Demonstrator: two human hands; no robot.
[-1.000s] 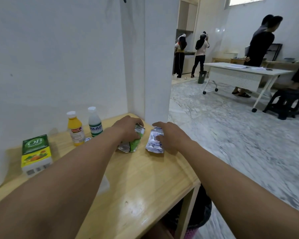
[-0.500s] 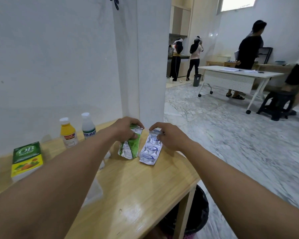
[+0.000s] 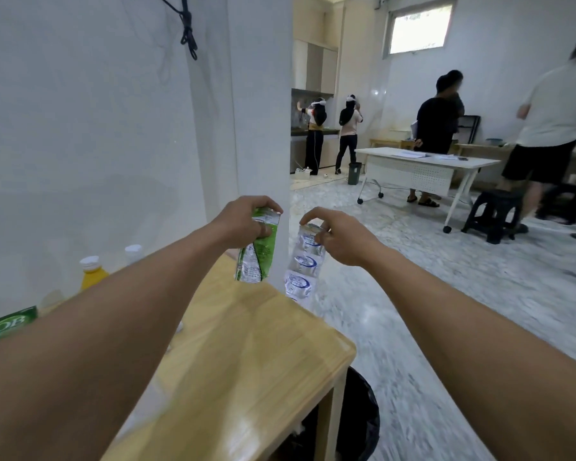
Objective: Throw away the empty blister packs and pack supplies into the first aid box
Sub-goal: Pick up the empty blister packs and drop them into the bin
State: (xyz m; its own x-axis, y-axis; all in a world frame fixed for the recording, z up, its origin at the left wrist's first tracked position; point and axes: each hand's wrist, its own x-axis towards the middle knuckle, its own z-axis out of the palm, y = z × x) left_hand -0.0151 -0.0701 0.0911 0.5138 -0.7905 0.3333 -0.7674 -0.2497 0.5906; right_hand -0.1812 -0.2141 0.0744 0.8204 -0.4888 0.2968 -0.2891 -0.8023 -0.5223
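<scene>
A crumpled green-and-silver foil blister pack [image 3: 258, 249] is pinched by its top edge in the left hand [image 3: 246, 217]; a silver blister strip with blue print [image 3: 302, 261] hangs likewise from the right hand [image 3: 338, 236]. Both are held clear above the pale wooden tabletop [image 3: 246, 354], judged ready for the black-lined bin [image 3: 359, 424] beneath its corner. No first aid box is seen.

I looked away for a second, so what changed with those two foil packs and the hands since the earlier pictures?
Both packs left the wooden table. The left hand lifted the green blister pack, and the right hand lifted the silver blister pack; each now hangs from the fingers in the air. The yellow bottle, white-capped bottle and green box stayed put.
</scene>
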